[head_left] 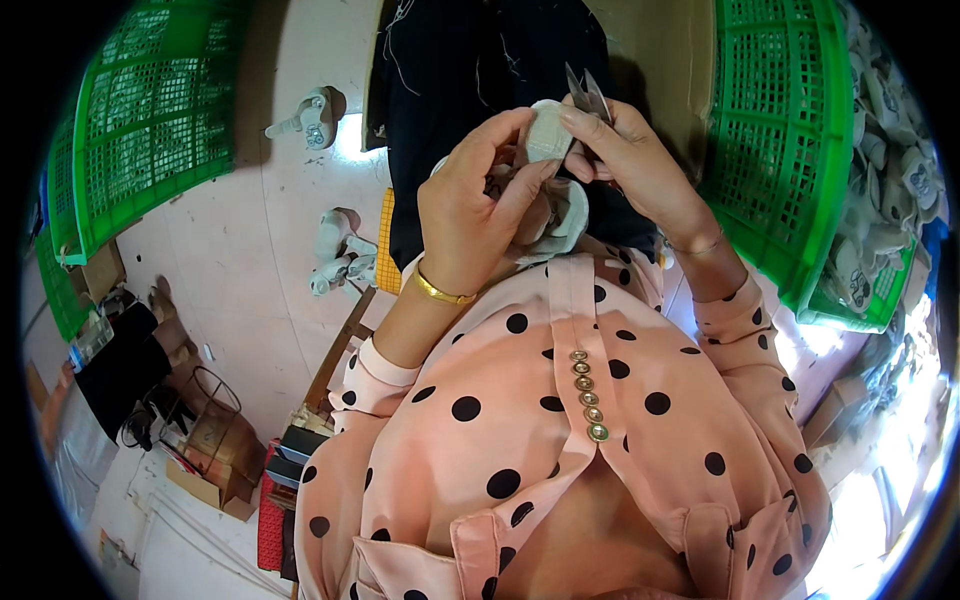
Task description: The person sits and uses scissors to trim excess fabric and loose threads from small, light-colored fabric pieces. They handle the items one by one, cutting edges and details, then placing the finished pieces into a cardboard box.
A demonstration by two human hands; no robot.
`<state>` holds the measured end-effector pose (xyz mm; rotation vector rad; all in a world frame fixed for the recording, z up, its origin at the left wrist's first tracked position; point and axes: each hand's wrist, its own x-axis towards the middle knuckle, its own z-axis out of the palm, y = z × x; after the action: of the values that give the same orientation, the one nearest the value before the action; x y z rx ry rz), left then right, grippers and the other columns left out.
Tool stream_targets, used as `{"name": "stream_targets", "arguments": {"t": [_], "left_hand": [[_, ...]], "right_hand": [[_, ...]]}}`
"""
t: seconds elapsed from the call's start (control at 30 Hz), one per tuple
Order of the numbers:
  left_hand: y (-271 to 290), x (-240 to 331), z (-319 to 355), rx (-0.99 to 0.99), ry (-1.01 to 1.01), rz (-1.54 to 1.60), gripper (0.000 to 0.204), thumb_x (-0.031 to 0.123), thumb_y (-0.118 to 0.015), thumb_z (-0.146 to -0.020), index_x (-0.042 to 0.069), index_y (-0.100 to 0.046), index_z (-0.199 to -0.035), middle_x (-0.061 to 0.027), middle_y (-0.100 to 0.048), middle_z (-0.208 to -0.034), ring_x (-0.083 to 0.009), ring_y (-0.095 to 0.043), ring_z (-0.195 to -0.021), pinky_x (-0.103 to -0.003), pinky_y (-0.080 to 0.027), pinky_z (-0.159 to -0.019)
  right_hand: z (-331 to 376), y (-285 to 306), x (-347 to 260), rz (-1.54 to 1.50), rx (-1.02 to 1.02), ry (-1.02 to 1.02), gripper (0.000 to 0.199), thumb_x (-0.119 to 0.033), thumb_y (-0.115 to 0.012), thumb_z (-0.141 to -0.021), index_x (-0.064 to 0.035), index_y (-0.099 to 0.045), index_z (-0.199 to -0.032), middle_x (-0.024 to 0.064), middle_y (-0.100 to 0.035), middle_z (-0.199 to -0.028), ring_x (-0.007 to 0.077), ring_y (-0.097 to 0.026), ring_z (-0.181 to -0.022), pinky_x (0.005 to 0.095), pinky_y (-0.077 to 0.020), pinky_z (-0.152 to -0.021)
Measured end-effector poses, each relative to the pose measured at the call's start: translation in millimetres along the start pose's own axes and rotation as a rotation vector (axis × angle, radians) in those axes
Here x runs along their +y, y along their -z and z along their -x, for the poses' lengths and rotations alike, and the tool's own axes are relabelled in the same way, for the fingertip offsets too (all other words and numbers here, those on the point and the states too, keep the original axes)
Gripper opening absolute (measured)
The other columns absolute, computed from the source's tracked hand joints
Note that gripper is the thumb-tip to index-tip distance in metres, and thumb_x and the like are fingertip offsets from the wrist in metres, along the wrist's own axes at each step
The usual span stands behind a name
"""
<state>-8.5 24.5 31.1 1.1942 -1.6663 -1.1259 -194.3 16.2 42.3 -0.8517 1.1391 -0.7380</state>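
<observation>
My left hand (478, 195) holds a small pale grey sewn piece (548, 135), pinched between thumb and fingers, with more of the grey fabric bunched under the palm. My right hand (630, 160) grips small metal thread snips (588, 92), whose blades point up just beside the top of the grey piece. Both hands are raised close together above my lap, over dark cloth (470, 70). A gold bangle sits on my left wrist. My pink blouse with black dots fills the lower part of the view.
A green plastic crate (150, 120) stands at upper left, and another green crate (790, 150) at right holds several grey pieces. More grey sewn pieces (340, 250) lie on the pale floor. Boxes and clutter (200, 440) sit at lower left.
</observation>
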Motion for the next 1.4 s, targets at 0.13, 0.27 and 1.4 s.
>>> {"name": "stream_targets", "arguments": {"t": [0.13, 0.27, 1.4], "left_hand": [[-8, -17, -9, 0.113, -0.239, -0.177, 0.037, 0.006, -0.077, -0.079, 0.003, -0.064, -0.114, -0.0113, -0.068, -0.111, -0.0183, -0.069, -0.085, -0.026, -0.056, -0.072], [-20, -21, -14, 0.197, -0.261, -0.182, 0.033, 0.013, -0.079, -0.076, 0.006, -0.066, -0.106, -0.011, -0.069, -0.108, -0.0229, -0.069, -0.082, -0.026, -0.055, -0.065], [11, -39, -51, -0.173, 0.427, 0.938, 0.011, 0.014, -0.054, -0.1, 0.004, -0.058, -0.103, -0.0142, -0.061, -0.124, -0.0182, -0.062, -0.102, -0.033, -0.051, -0.092]], "right_hand": [[-4, 3, 0, 0.078, 0.017, 0.068, 0.033, -0.034, -0.048, -0.102, -0.0071, -0.055, -0.085, -0.0044, -0.046, -0.06, 0.0029, -0.036, -0.054, 0.0196, -0.0307, -0.051], [-7, 7, -1, 0.083, 0.053, 0.046, 0.032, -0.032, -0.049, -0.102, -0.0064, -0.057, -0.086, -0.0037, -0.048, -0.061, 0.0029, -0.039, -0.056, 0.0198, -0.0321, -0.052], [-12, 18, 25, 0.662, 0.351, 0.475, 0.037, -0.039, -0.065, -0.091, -0.0028, -0.059, -0.094, 0.0136, -0.057, -0.064, 0.0221, -0.057, -0.055, 0.0313, -0.0438, -0.051]]}}
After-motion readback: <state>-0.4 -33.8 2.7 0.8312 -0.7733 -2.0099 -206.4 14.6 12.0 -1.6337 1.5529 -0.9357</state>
